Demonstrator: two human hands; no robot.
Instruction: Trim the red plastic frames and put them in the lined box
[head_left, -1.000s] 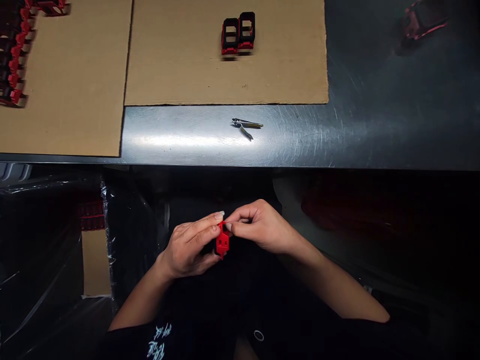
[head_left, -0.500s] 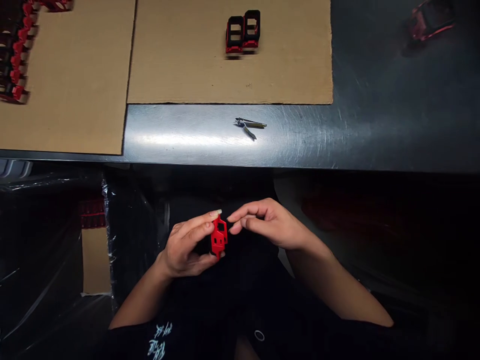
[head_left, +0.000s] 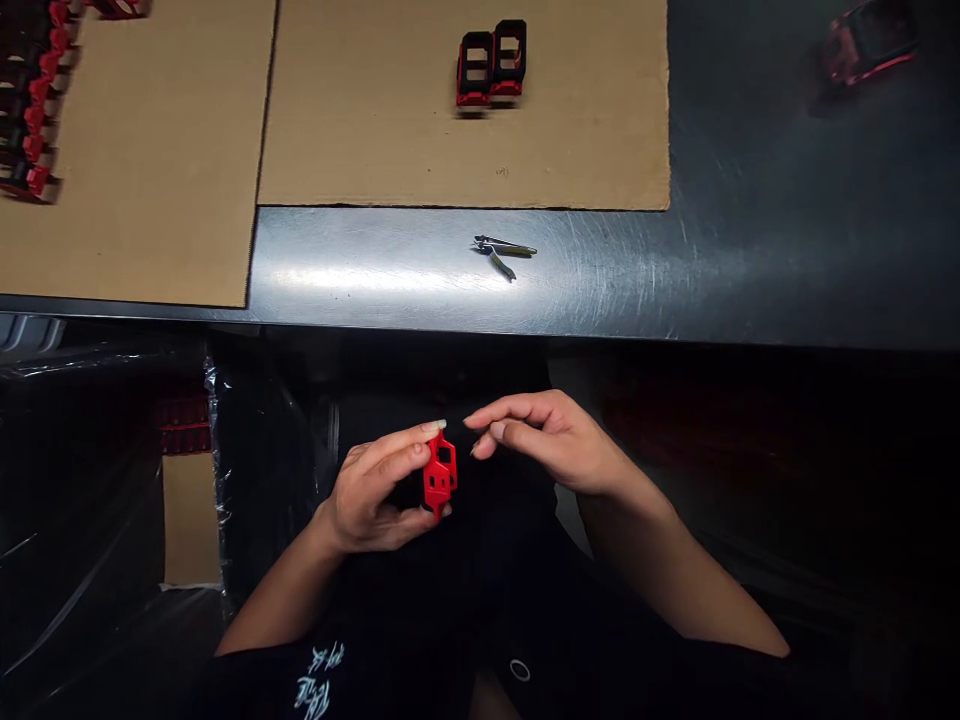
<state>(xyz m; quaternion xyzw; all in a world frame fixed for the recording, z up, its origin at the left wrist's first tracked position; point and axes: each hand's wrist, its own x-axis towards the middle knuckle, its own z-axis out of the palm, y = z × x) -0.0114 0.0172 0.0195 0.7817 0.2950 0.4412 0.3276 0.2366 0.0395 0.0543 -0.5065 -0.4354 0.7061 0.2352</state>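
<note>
Head camera view: a worker's left hand (head_left: 375,490) grips a small red part (head_left: 436,478), held upright on the near side of the clipper (head_left: 516,248), while the right hand (head_left: 559,440) hovers just beside it, fingers loosely curled, with nothing visible in its grasp. Beyond the clipper, two red-and-black frames (head_left: 474,98) stand together on cardboard (head_left: 375,130); far to its left, a row of similar pieces (head_left: 34,118) lines another sheet (head_left: 157,170). One more piece (head_left: 847,55) rests on the steel table (head_left: 375,270), beyond and to the clipper's right. Those set on cardboard appear dealt with; the part in hand has yet to join them, and whether handwork on it is finished cannot be told. A second earlier, the right fingertips were at the red part; now they are drawn clear, and its side opening shows more plainly. The clipper lies untouched, as before.
</note>
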